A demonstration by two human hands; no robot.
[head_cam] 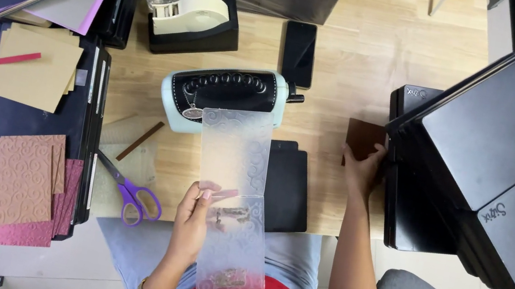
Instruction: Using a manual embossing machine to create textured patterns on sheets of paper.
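Holding a clear embossing folder (235, 197) by its left edge, my left hand (191, 221) has its fingers (212, 194) closed round the plastic at about mid-length; the far end rests against the small pale-green roller machine (223, 97) on the bench (349, 62), the near end hangs over my lap. I judge the folder light, thin and somewhat springy, smooth enough to slip, and liable to sag if held by one end; a pinch at the side edge near the middle looks soundest. My right hand (363, 172) reaches to the right, fingers touching a dark brown card (364, 139) beside the black case (503, 152); whether they grip it I cannot tell. Purple scissors (135, 192) lie to the left.
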